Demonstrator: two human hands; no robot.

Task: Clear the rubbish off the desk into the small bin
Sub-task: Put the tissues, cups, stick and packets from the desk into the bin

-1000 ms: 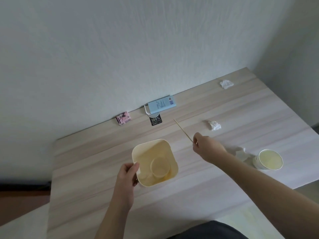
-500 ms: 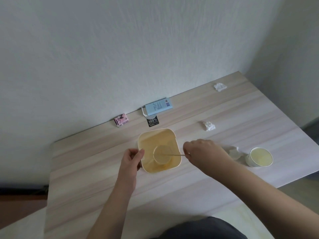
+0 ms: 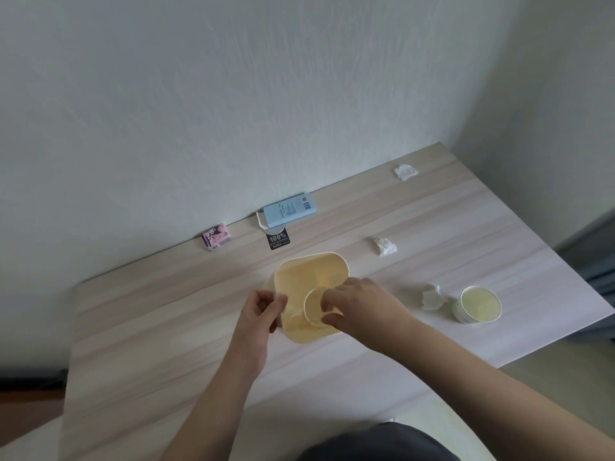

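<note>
A small cream-yellow bin stands in the middle of the wooden desk, with a paper cup lying inside it. My left hand grips the bin's left rim. My right hand is over the bin's opening, its fingers curled just above the cup inside. The thin wooden stick is not visible now; whether my fingers still pinch it is hidden. Crumpled tissues lie at the far right, right of the bin and beside a second paper cup, where a third tissue sits.
Along the wall lie a light blue box, a black tag and a small pink packet. The desk's right edge runs close to the second paper cup. A white wall backs the desk.
My right hand carried the wooden stick from right of the bin to over its opening and lowered it; the stick is out of sight now. My left hand stayed on the rim.
</note>
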